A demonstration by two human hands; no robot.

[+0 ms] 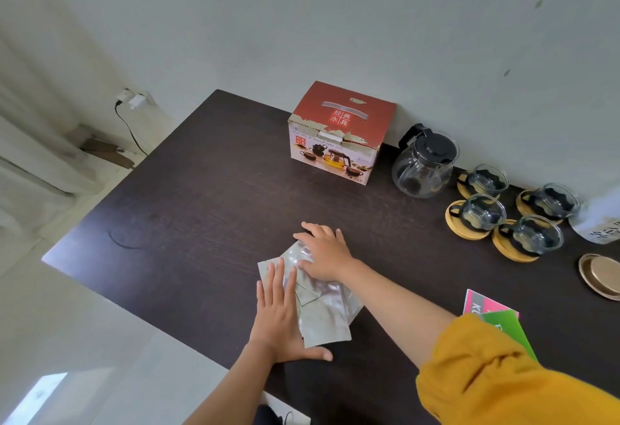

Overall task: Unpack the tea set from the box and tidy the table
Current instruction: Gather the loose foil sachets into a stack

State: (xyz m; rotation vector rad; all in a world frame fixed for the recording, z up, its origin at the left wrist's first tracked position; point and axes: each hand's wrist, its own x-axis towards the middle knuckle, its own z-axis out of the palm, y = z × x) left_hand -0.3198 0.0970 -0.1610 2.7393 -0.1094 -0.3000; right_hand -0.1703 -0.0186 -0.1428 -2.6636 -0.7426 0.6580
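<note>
Left hand [280,319] and right hand [327,252] both flat, fingers straight, pressing the plastic bags [320,307] at the table's [188,196] near edge — thin, limp, slippery, likely crackly; best pinched at a corner. Box [339,133] behind, shut.

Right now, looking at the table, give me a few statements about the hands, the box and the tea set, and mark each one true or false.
1. Both hands, left hand and right hand, press flat on the plastic bags. True.
2. The tea set box lies open on its side. False: it stands upright with its top shut.
3. The glass teapot stands to the right of the box. True.
4. Two glass cups sit on coasters. False: four glass cups do, each on a wooden coaster.
5. The teapot has no lid. False: a black lid is on it.
</note>
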